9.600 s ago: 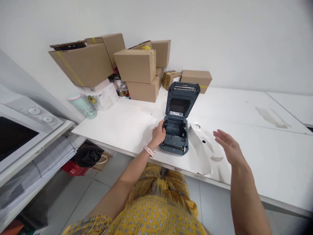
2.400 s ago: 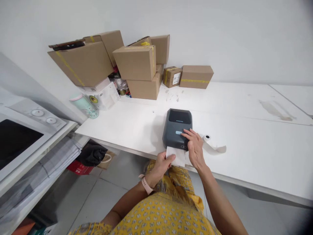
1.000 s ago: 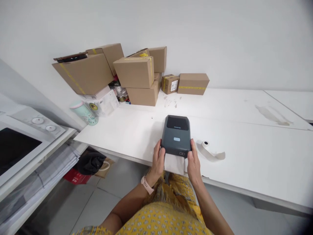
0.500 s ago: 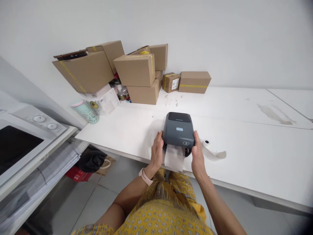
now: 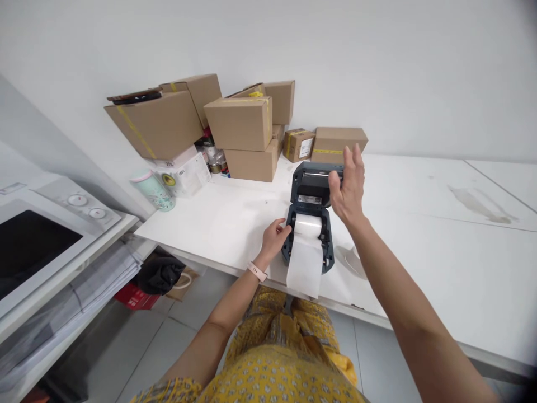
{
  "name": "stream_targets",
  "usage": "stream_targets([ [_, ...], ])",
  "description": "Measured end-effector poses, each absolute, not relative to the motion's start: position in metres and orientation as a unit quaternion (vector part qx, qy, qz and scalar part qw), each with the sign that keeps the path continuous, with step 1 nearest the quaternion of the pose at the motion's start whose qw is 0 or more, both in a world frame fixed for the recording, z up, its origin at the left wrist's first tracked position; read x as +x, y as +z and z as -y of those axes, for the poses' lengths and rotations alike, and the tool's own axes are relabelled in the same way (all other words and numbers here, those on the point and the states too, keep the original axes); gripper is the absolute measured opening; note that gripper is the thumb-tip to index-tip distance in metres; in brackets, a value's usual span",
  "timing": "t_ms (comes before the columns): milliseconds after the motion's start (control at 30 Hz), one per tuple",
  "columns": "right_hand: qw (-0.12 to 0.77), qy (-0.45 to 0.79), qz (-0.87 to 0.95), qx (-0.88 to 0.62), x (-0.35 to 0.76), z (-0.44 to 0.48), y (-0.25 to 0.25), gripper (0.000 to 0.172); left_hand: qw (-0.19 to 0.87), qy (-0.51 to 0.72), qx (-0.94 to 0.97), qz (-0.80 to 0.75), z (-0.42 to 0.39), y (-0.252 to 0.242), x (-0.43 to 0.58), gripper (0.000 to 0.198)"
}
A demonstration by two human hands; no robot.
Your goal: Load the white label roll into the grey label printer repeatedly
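Note:
The dark grey label printer [image 5: 329, 246] stands at the table's front edge with its lid [image 5: 298, 182] tipped back. Inside lies a white label roll [image 5: 307, 225], its strip of labels [image 5: 305, 266] hanging forward past the front. My left hand [image 5: 274, 242] is at the printer's left side, the thumb near or against its rim and the fingers loosely bent and apart. Beside the raised lid's right edge, my right hand [image 5: 350, 190] is up with fingers stretched and nothing in it. My right forearm partly covers a curled paper strip [image 5: 354, 260] on the table.
Cardboard boxes [image 5: 239, 126] are stacked along the wall, with two smaller ones [image 5: 339, 140] to their right. A mint tumbler [image 5: 155, 191] stands at the table's left end. A white microwave [image 5: 54, 207] occupies the shelf at left, above stacked papers [image 5: 92, 285].
The printer's lid has swung from closed to open, exposing the label roll. My right hand has risen from the printer's side to beside the lid; my left hand has loosened at the left side.

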State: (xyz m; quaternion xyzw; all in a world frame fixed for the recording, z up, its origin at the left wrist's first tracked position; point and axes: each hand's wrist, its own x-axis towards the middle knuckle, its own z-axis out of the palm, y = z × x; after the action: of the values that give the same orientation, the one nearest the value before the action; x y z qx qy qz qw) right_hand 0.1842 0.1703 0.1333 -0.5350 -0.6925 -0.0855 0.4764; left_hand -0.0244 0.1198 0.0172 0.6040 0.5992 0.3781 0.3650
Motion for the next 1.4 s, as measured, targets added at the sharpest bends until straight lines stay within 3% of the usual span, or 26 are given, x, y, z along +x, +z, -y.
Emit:
stream_targets([
  [100,0.459,-0.06,0.698,-0.546,0.192,-0.188,0.149,0.065,0.361,0.282,0.642,-0.615,-0.131,0.026,-0.025,0.052],
  [200,0.467,-0.13,0.686,-0.542,0.192,-0.186,0.153,0.072,0.367,0.205,0.678,-0.603,-0.145,0.038,-0.028,0.052],
  [300,0.444,-0.147,0.727,-0.504,0.186,-0.166,0.134,0.056,0.355,0.166,0.705,-0.591,-0.156,0.044,-0.028,0.054],
  [400,0.326,-0.001,0.809,-0.488,0.182,-0.149,0.102,0.043,0.337,0.147,0.729,-0.577,-0.162,0.046,-0.027,0.049],
  [500,0.171,0.116,0.835,-0.51,0.181,-0.149,0.074,0.056,0.316,0.132,0.749,-0.567,-0.163,0.046,-0.025,0.044],
  [600,0.057,0.138,0.829,-0.539,0.177,-0.16,0.061,0.07,0.293,0.096,0.775,-0.551,-0.164,0.048,-0.024,0.04],
  [800,0.003,0.156,0.827,-0.541,0.167,-0.18,0.065,0.09,0.271,0.063,0.8,-0.531,-0.167,0.051,-0.026,0.039],
  [900,0.055,0.247,0.831,-0.494,0.18,-0.174,0.083,0.098,0.272,0.07,0.802,-0.527,-0.166,0.049,-0.026,0.043],
  [1033,0.227,0.364,0.797,-0.424,0.221,-0.138,0.116,0.099,0.278,0.086,0.801,-0.524,-0.166,0.043,-0.027,0.043],
  [1200,0.348,0.374,0.673,-0.535,0.273,-0.099,0.129,0.084,0.294,0.112,0.791,-0.525,-0.167,0.037,-0.028,0.041],
  [1300,0.377,0.324,0.649,-0.576,0.289,-0.106,0.105,0.069,0.303,0.113,0.784,-0.53,-0.167,0.037,-0.027,0.038],
  [1400,0.386,0.283,0.645,-0.596,0.292,-0.127,0.071,0.063,0.303,0.108,0.781,-0.535,-0.165,0.04,-0.026,0.037],
])
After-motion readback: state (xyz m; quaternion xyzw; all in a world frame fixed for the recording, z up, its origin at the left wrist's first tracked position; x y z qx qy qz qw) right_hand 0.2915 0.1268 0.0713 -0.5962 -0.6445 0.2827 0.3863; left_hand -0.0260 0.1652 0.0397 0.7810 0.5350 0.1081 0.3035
